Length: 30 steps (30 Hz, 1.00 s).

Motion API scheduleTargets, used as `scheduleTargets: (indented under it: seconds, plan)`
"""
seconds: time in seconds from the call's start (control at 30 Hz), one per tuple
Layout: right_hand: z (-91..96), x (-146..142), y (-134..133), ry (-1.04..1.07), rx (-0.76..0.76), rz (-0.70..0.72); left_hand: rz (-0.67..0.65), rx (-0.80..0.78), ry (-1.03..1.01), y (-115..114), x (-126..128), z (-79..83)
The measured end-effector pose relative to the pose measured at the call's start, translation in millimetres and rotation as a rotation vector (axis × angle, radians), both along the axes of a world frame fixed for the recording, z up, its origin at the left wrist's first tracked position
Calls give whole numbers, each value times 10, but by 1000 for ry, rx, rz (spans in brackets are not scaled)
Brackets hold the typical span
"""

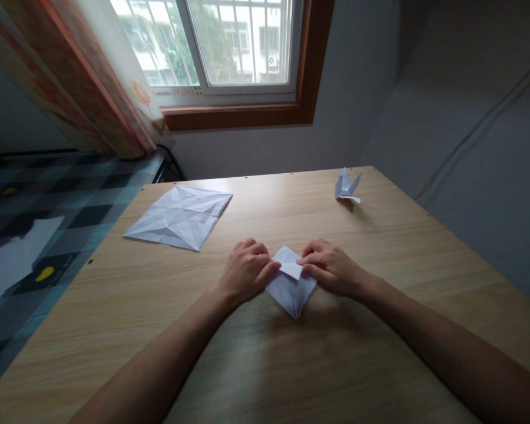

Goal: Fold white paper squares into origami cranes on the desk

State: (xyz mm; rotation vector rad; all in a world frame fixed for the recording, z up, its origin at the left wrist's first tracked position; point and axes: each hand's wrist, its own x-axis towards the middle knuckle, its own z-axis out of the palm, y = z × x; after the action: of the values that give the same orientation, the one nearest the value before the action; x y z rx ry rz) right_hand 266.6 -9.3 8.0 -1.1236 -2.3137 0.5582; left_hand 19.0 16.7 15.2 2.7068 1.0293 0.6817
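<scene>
Holding a folded paper [294, 299] between two hands, at the middle of the surface [265, 371]. Gripping it from the left with the left hand [247, 272], with the thumb laid at the left end of a small flap [291, 271] and with the fingers curled. Pinching from the right with the right hand [333, 268], with the thumb and forefinger close together at the flap's other end. Clamped on the paper on both sides, with only the paper between the two hands. Shaped like a diamond, with one corner toward the person and one away; folded over across the upper part, as a pale flap between the thumbs.

Farther off on the left of the surface, well apart from the left hand: a larger, creased sheet [179, 218], lying flat. Near the far right corner: a folded figure [347, 187], standing with pointed parts raised.

Left of the surface: a bed [101, 168] with a checked cover, and on it some white scraps [9, 265]. Beyond: a barred window [247, 47] in a brown frame, with an orange-patterned curtain [82, 70] at its left. Along the right wall [459, 88]: a cable [481, 123], running at a slant.
</scene>
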Motion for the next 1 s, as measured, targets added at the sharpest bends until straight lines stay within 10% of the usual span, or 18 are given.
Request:
scheduleTargets:
  seconds: [0.23,0.53,0.7,1.0]
  plan:
    - [-68,-91,-26,-128,60,-144,-16,207,137,-67,14,-26]
    - [-181,-73,-22,-170,96,-231,-332,63,145,-82,36,-41]
    - [-186,-60,-8,69,70,-328,-266,-3,218,-117,49,-35]
    - [-70,-168,-17,859,-661,-510,-184,-64,291,-125,85,-29]
